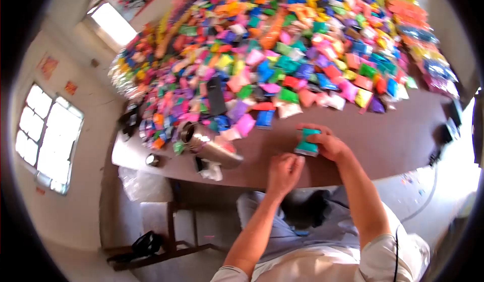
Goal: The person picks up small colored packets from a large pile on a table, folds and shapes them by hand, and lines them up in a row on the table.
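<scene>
One teal packet (pixel 307 143) is pinched in the right hand (pixel 330 145), over the surface (pixel 393 143); the left hand (pixel 286 172) is poised just beside, its grip impossible to tell. Two-handed handling seems under way, a steady pinch called for! Beyond both hands, colourful packets (pixel 287 64) are heaped; leftward, a metal tumbler (pixel 212 146) and window (pixel 58 133) are seen.

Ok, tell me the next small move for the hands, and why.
Probably pinch the teal packet's pale lower edge with the left hand: the right hand holds its upper part, and the left fingertips are right by that edge, though contact is unclear.
</scene>
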